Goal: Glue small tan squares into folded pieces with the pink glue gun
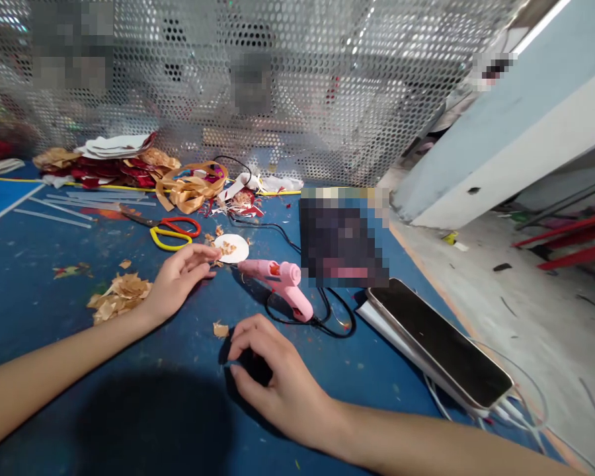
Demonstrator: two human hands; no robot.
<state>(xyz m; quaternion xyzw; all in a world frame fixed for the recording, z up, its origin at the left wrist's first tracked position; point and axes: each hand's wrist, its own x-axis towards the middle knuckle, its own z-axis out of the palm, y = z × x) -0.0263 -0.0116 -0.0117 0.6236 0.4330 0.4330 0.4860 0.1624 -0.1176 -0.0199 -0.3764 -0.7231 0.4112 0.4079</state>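
My left hand (178,277) lies on the blue table (39,277) with its fingers stretched out, their tips touching a small white paper disc (231,248) that carries tan scraps. Beside the wrist is a pile of tan paper scraps (119,295). My right hand (272,373) rests nearer to me, its fingers curled down onto the table with the tips close together; I cannot make out anything in them. One tan scrap (221,328) lies just beyond its fingers. A pink glue gun (282,283) lies between the hands, its black cord (327,317) looping to the right.
Scissors with red and yellow handles (171,231) lie behind the left hand. Clear glue sticks (59,210), tan ribbon (191,185) and red and white paper pieces (114,158) sit at the back. A phone (441,344) lies at the right edge. A perforated metal screen (327,86) closes the far side.
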